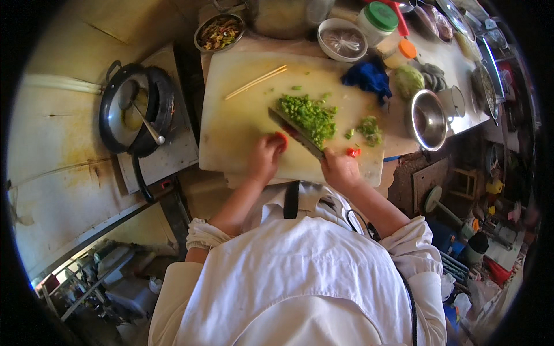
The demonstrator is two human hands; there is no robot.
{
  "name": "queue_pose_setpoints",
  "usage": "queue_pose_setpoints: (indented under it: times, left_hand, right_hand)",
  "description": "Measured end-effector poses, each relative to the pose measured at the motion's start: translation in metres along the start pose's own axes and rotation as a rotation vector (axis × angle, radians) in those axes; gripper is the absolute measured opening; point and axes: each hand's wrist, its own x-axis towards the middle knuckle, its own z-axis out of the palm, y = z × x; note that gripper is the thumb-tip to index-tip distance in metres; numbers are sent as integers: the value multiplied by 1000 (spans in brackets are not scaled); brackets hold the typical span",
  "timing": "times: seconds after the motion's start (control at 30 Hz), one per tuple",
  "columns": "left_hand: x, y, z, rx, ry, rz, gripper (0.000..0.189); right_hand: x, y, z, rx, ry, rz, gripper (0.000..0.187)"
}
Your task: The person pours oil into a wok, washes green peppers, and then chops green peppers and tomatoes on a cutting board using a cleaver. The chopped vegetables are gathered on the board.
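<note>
My right hand (339, 168) grips the handle of a kitchen cleaver (298, 137), whose blade lies slantwise along the near left side of a pile of chopped green vegetable (309, 114). To the left of the blade, my left hand (267, 155) holds a red piece of vegetable (281, 142), perhaps pepper or tomato, just over the white cutting board (229, 129). A smaller heap of cut greens (369, 130) and some red bits (353, 152) lie near the board's right side. Two wooden chopsticks (256, 82) rest together at the back left of the board.
On the left, a black wok (108, 125) holds a metal ladle (147, 121). A bowl of mixed food (220, 32) stands behind the board. Behind and right are a white bowl (343, 41), a green-lidded jar (380, 19), a blue cloth (368, 80), a cabbage (409, 82) and a steel bowl (428, 121).
</note>
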Motion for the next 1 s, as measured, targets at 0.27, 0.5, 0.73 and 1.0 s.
queue_pose_setpoints:
  times: [0.27, 0.5, 0.73, 1.0]
  left_hand:
    - [20, 5, -8, -1, -160, 118, 17]
    - [19, -2, -11, 41, -176, 141, 18]
    - [14, -3, -12, 56, -154, 107, 18]
    - [15, -9, -12, -29, -166, 111, 20]
  right_hand:
    - [7, -25, -1, -134, -118, 39, 13]
    - [17, -36, 7, -102, -144, 13, 15]
    - [21, -50, 7, -74, -175, 79, 15]
    - [23, -54, 6, -89, -207, 68, 17]
